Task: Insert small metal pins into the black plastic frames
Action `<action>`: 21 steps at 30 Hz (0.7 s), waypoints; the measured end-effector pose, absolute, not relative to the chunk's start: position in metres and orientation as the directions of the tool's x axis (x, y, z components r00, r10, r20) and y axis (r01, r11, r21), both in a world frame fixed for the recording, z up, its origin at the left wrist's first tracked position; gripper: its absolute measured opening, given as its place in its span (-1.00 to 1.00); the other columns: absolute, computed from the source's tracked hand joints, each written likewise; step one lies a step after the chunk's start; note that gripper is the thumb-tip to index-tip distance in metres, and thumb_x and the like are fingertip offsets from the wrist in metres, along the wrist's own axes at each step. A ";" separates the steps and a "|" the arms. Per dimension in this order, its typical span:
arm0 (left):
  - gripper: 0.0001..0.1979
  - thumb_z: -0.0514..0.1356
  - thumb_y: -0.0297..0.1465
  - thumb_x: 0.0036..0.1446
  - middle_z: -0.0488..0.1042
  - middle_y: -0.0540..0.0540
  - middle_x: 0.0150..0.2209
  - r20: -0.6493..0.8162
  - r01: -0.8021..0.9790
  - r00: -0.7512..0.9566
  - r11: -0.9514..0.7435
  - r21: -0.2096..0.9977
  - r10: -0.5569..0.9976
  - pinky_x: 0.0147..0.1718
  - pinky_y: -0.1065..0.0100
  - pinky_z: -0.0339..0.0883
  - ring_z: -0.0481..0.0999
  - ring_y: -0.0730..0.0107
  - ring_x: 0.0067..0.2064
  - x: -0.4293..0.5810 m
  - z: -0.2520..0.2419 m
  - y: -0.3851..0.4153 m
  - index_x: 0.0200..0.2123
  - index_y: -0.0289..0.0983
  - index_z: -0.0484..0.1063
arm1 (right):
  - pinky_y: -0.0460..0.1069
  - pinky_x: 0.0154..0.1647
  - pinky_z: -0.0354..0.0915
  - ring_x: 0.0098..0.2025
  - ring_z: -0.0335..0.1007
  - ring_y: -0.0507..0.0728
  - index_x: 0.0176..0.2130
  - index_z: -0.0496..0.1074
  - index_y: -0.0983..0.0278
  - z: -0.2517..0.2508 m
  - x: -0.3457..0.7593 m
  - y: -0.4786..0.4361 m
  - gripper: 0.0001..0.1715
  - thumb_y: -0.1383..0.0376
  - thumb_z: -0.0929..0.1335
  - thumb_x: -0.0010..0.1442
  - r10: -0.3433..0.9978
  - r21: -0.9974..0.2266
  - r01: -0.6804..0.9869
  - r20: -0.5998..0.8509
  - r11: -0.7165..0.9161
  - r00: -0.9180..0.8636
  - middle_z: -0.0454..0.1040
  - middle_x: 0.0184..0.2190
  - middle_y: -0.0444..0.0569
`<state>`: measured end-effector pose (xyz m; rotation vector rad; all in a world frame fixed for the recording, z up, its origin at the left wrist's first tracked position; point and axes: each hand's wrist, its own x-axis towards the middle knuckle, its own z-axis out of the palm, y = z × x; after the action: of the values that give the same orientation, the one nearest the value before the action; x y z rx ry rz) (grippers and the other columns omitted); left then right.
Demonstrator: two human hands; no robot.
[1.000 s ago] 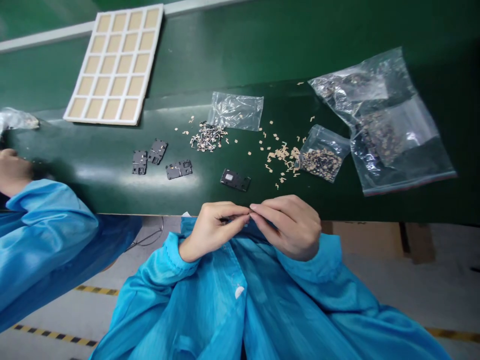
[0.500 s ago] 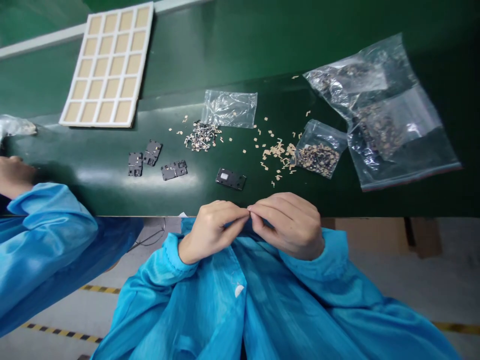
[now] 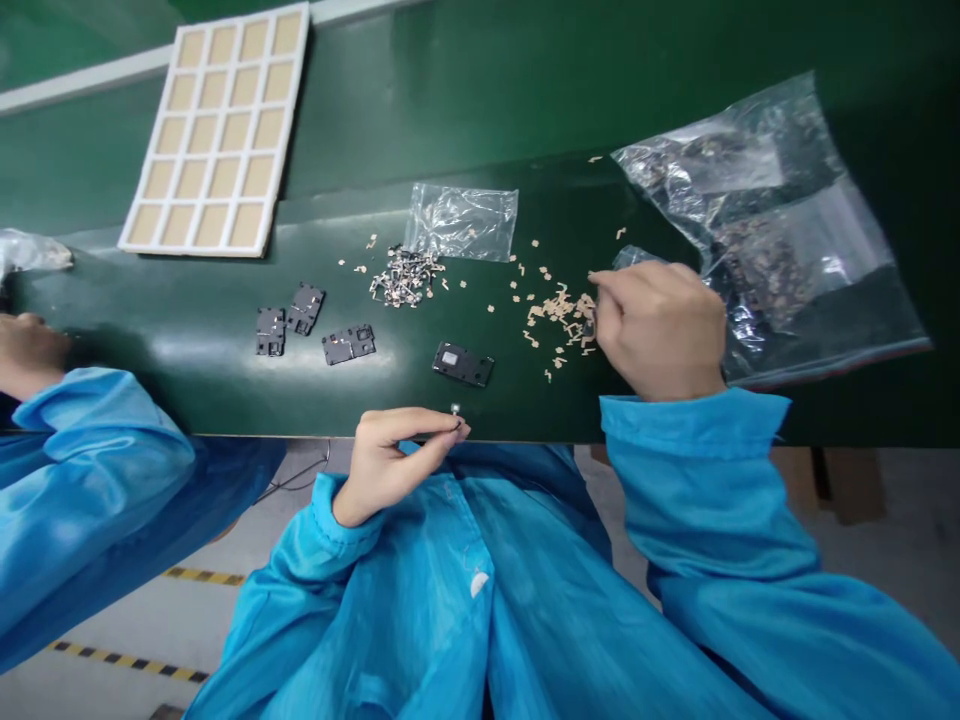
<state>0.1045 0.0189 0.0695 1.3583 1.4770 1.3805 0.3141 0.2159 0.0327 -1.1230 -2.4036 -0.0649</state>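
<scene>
Picking at tan bits (image 3: 559, 308) on surface (image 3: 210, 390) w/ right hand (image 3: 664, 325), fingers bunched, can't tell if holding one; left hand (image 3: 394, 455) fingers pinch tiny part (image 3: 455, 410) at near edge. Needs fine grip.

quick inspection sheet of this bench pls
surface: green table, glossy
job's things: small part; tan bits; black plates
clutter: grid tray; metal bits; clear bags
grips: left hand pinches the small part; right hand over the tan bits, grip unclear
cables: thin wire below table edge
surroundings: co-worker's blue sleeve; striped floor tape
</scene>
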 end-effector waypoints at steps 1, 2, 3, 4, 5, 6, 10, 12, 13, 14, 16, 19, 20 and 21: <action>-0.92 0.28 -0.45 0.11 0.66 -0.11 -0.36 0.141 0.189 -0.218 -0.100 0.977 0.966 -0.36 0.41 0.59 0.66 0.32 -0.37 0.103 0.068 0.018 -0.33 -0.28 0.61 | 0.12 -0.33 0.24 -0.30 0.40 0.28 -0.19 0.55 0.32 0.035 0.315 0.214 -0.68 0.42 0.22 0.29 0.712 -0.140 0.742 0.441 0.656 -0.546 0.55 -0.31 0.16; -0.90 0.28 -0.41 0.12 0.66 -0.13 -0.35 0.115 0.147 -0.224 -0.084 0.986 0.968 -0.35 0.40 0.59 0.67 0.31 -0.36 0.101 0.067 0.018 -0.32 -0.29 0.61 | 0.13 -0.31 0.25 -0.27 0.40 0.29 -0.15 0.55 0.35 0.038 0.315 0.210 -0.65 0.43 0.20 0.30 0.713 -0.134 0.748 0.445 0.651 -0.541 0.55 -0.27 0.19; -0.87 0.28 -0.38 0.13 0.66 -0.14 -0.35 0.091 0.100 -0.227 -0.070 0.993 0.970 -0.35 0.39 0.60 0.67 0.30 -0.36 0.099 0.065 0.017 -0.29 -0.29 0.61 | 0.13 -0.29 0.25 -0.25 0.40 0.30 -0.14 0.55 0.37 0.042 0.314 0.205 -0.64 0.42 0.19 0.31 0.713 -0.137 0.749 0.455 0.648 -0.534 0.56 -0.25 0.21; -0.83 0.28 -0.33 0.14 0.66 -0.15 -0.34 0.073 0.050 -0.227 -0.063 0.997 0.971 -0.34 0.39 0.60 0.67 0.29 -0.34 0.097 0.064 0.016 -0.27 -0.29 0.62 | 0.13 -0.29 0.25 -0.24 0.40 0.30 -0.15 0.55 0.38 0.045 0.311 0.198 -0.66 0.39 0.21 0.32 0.709 -0.147 0.743 0.463 0.653 -0.531 0.56 -0.25 0.21; -0.79 0.27 -0.27 0.15 0.66 -0.15 -0.33 0.064 0.003 -0.227 -0.065 0.998 0.972 -0.33 0.38 0.60 0.67 0.28 -0.33 0.096 0.063 0.016 -0.25 -0.29 0.62 | 0.13 -0.31 0.25 -0.25 0.40 0.30 -0.18 0.55 0.38 0.048 0.307 0.190 -0.69 0.35 0.23 0.32 0.699 -0.160 0.727 0.470 0.668 -0.539 0.56 -0.26 0.20; -0.75 0.26 -0.22 0.15 0.66 -0.15 -0.33 0.063 -0.035 -0.232 -0.073 0.997 0.971 -0.33 0.38 0.60 0.67 0.27 -0.32 0.095 0.062 0.015 -0.25 -0.28 0.62 | 0.13 -0.32 0.24 -0.26 0.39 0.29 -0.20 0.55 0.37 0.050 0.302 0.180 -0.71 0.30 0.26 0.32 0.682 -0.174 0.699 0.471 0.694 -0.560 0.57 -0.27 0.19; -0.82 0.31 -0.27 0.12 0.65 -0.09 -0.41 0.008 -0.046 -0.332 -0.024 0.999 0.943 -0.36 0.43 0.59 0.66 0.32 -0.38 0.099 0.063 0.015 -0.35 -0.28 0.59 | 0.16 -0.31 0.18 -0.21 0.36 0.31 -0.08 0.49 0.34 0.044 0.275 0.141 -0.64 0.15 0.34 0.26 0.623 -0.203 0.592 0.352 0.780 -0.699 0.56 -0.15 0.16; -0.85 0.36 -0.37 0.07 0.64 -0.04 -0.44 -0.046 -0.064 -0.387 0.023 0.998 0.921 -0.37 0.46 0.58 0.66 0.36 -0.41 0.102 0.063 0.014 -0.26 -0.27 0.56 | 0.19 -0.26 0.16 -0.13 0.34 0.35 0.01 0.44 0.35 0.038 0.264 0.129 -0.57 0.14 0.35 0.24 0.632 -0.218 0.593 0.291 0.775 -0.719 0.51 -0.02 0.19; -0.77 0.37 -0.38 0.05 0.64 -0.02 -0.45 -0.067 -0.087 -0.401 0.035 0.996 0.914 -0.37 0.46 0.58 0.66 0.37 -0.41 0.102 0.063 0.013 -0.18 -0.27 0.53 | 0.19 -0.23 0.16 -0.09 0.33 0.37 0.01 0.42 0.35 0.036 0.260 0.125 -0.58 0.16 0.35 0.24 0.642 -0.225 0.602 0.277 0.766 -0.715 0.48 0.03 0.20; -0.69 0.38 -0.37 0.04 0.64 -0.01 -0.45 -0.086 -0.111 -0.407 0.044 0.993 0.910 -0.37 0.46 0.58 0.65 0.37 -0.42 0.102 0.063 0.012 -0.12 -0.26 0.50 | 0.20 -0.19 0.16 -0.05 0.32 0.38 -0.01 0.42 0.34 0.034 0.258 0.124 -0.62 0.18 0.36 0.23 0.650 -0.235 0.606 0.276 0.760 -0.708 0.46 0.05 0.20; -0.67 0.39 -0.32 0.02 0.64 -0.02 -0.46 -0.125 -0.136 -0.404 0.076 0.988 0.906 -0.40 0.44 0.57 0.65 0.36 -0.42 0.100 0.061 0.010 -0.13 -0.27 0.50 | 0.20 -0.14 0.18 0.00 0.31 0.38 -0.08 0.42 0.31 0.033 0.257 0.124 -0.72 0.22 0.36 0.23 0.662 -0.272 0.604 0.290 0.749 -0.691 0.48 0.03 0.18; -0.79 0.38 -0.27 0.02 0.63 -0.06 -0.46 -0.164 -0.108 -0.385 0.132 0.985 0.908 -0.42 0.42 0.54 0.63 0.36 -0.43 0.094 0.060 0.008 -0.37 -0.29 0.55 | 0.15 -0.17 0.24 -0.13 0.40 0.28 -0.16 0.41 0.26 0.037 0.261 0.128 -0.86 0.32 0.33 0.23 0.654 -0.405 0.532 0.276 0.744 -0.704 0.54 -0.18 0.09; -0.80 0.37 -0.27 0.02 0.62 -0.07 -0.47 -0.160 -0.080 -0.381 0.140 0.987 0.911 -0.44 0.43 0.52 0.61 0.38 -0.44 0.092 0.061 0.008 -0.43 -0.30 0.55 | 0.12 -0.19 0.26 -0.19 0.42 0.24 -0.19 0.41 0.25 0.040 0.263 0.129 -0.89 0.35 0.31 0.25 0.647 -0.469 0.491 0.265 0.734 -0.715 0.54 -0.25 0.05; -0.80 0.37 -0.27 0.02 0.60 -0.06 -0.49 -0.147 -0.046 -0.377 0.140 0.989 0.915 -0.46 0.44 0.49 0.59 0.41 -0.46 0.090 0.061 0.008 -0.46 -0.30 0.55 | 0.10 -0.21 0.29 -0.24 0.42 0.19 -0.21 0.41 0.24 0.043 0.264 0.130 -0.88 0.37 0.28 0.26 0.640 -0.537 0.444 0.256 0.717 -0.724 0.53 -0.30 0.02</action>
<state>0.0903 0.0078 0.0613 0.8754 1.5389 1.3793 0.2644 0.1303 0.0427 -0.8338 -2.4948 0.6246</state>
